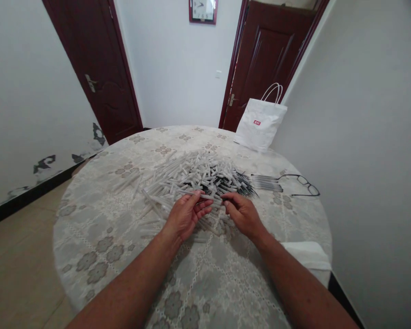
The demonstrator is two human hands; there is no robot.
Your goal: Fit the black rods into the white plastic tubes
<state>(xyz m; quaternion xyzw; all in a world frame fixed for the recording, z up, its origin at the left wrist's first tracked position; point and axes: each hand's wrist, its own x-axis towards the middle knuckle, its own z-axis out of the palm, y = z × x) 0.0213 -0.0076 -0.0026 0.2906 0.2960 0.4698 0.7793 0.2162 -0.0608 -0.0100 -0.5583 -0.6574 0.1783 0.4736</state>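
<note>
My left hand (188, 214), palm turned up, pinches a thin whitish plastic tube (206, 197) between thumb and fingers. Close to the tube's right end is my right hand (244, 214), its thumb and forefinger pinched together; whatever is between them is too small to make out. Just beyond both hands spreads a heap of short and long translucent tubes (195, 169). Thin black pieces with pointed ends, looking like pen refills (245, 183), stick out of its right side. More loose tubes lie under and around my hands.
A row of slim grey sticks, perhaps pens (266, 183), lies right of the heap, touching or close to a pair of glasses (304, 185). A white paper bag (260, 123) stands at the back right. Something white and flat (308, 255) rests at the right edge of the round, cloth-covered table (123, 269).
</note>
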